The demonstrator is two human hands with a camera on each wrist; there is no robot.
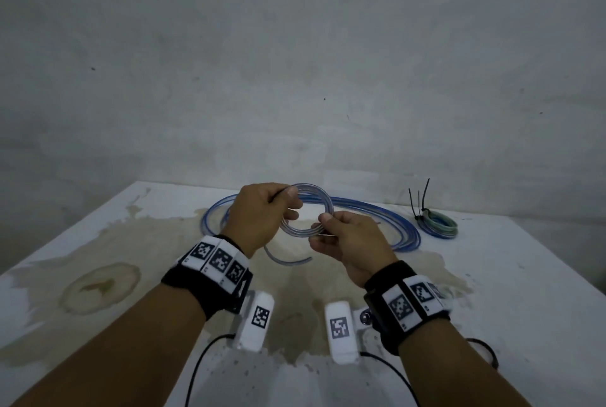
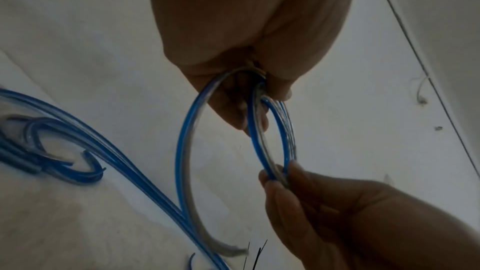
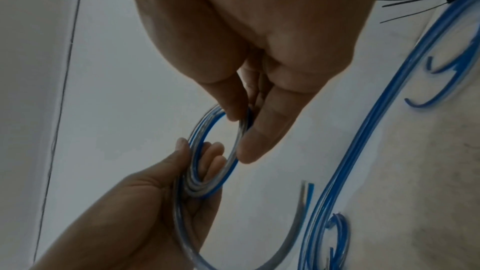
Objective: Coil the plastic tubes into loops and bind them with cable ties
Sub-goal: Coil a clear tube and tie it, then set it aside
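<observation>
Bare, makeshift workroom: stained white surface point(image 1: 492, 275) set against a blotchy grey wall point(image 1: 295, 62), blue-striped plastic tubes point(image 1: 377, 209) strewn toward 12 o'clock, a bound coil point(image 1: 439, 226) with black cable ties point(image 1: 419, 196) at 1 o'clock.

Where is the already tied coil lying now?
In the head view the tied coil lies on the table at the far right, beyond the right hand, just right of the loose blue tubes, with black ties sticking up.

Two bare forearms, left hand point(image 1: 262, 216) and right hand point(image 1: 347, 239) uncovered, black wrist straps point(image 1: 210, 288) on each, white blocks with black square-code markers point(image 1: 218, 259) across the straps, white camera pods point(image 1: 254, 321) under both wrists each bearing a marker, thin black cables point(image 1: 200, 360) trailing back
</observation>
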